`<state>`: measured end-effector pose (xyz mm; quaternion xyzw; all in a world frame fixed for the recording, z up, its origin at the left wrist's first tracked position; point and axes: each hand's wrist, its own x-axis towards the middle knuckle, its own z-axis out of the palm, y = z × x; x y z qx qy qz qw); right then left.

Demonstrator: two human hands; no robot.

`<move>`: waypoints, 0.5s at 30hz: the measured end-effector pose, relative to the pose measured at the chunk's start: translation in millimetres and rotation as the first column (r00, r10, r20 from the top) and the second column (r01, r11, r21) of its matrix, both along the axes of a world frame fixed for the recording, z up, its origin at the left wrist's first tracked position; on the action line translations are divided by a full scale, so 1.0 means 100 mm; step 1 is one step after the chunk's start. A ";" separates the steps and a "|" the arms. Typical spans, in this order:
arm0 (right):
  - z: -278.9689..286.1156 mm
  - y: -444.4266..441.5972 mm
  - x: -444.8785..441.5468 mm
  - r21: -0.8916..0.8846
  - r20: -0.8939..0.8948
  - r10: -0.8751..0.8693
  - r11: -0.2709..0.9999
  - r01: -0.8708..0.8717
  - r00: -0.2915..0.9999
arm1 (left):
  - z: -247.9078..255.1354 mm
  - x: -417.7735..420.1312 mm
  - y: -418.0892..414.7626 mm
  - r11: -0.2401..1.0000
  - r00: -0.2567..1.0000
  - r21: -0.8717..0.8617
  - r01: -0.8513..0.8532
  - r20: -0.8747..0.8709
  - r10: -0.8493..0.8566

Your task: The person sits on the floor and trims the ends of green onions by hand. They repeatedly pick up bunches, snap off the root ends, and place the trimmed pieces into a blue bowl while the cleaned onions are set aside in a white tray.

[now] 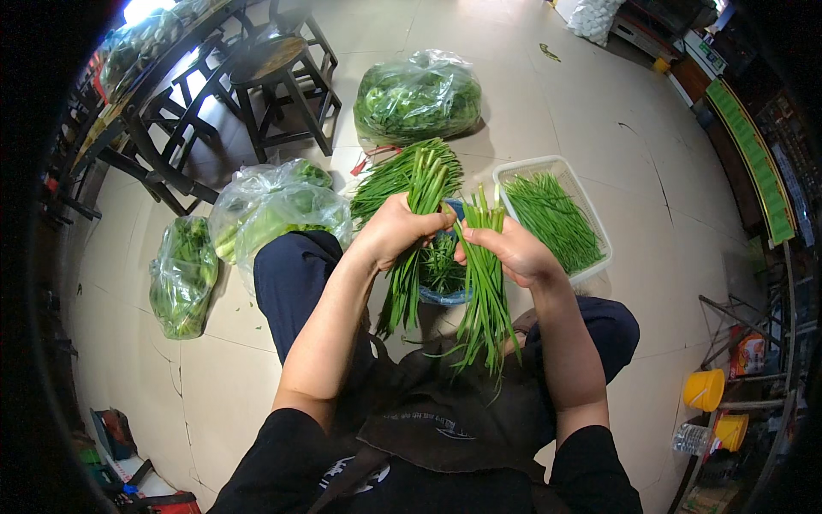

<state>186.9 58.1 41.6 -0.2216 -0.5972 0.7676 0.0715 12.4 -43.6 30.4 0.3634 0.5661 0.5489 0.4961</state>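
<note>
My left hand (401, 228) grips a bunch of long green stalks, likely garlic chives (401, 289), with pale cut ends up and leaves hanging down. In my right hand (507, 247) is a second bunch of chives (485, 289), held just beside the first. Below and between the hands stands a blue container (443, 297) with short green pieces in it, partly hidden by the bunches. Beyond my left hand lies a larger pile of chives (385, 186) near the floor. A white plastic basket (607, 257) holding more chives is beyond my right hand.
Clear plastic bags of leafy greens (417, 96) lie on the tiled floor ahead, with others to the left (276, 205) and far left (184, 276). Wooden stools (273, 61) and a table stand at upper left. Yellow buckets (703, 390) and a shelf rack are at right.
</note>
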 end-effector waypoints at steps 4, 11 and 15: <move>0.02 -0.03 0.00 0.009 -0.032 0.033 0.999 -0.033 0.999 | 0.01 -0.01 -0.03 0.993 0.985 0.104 0.049 -0.172 -0.031; -0.17 0.03 0.08 0.028 -0.049 -0.018 0.999 0.019 0.999 | 0.11 0.20 -0.08 0.954 0.646 0.286 0.092 -0.746 0.162; 0.00 -0.11 0.12 0.077 -0.072 -0.158 0.984 0.164 0.985 | -0.04 0.40 -0.02 0.868 0.677 0.491 -0.075 -0.614 0.405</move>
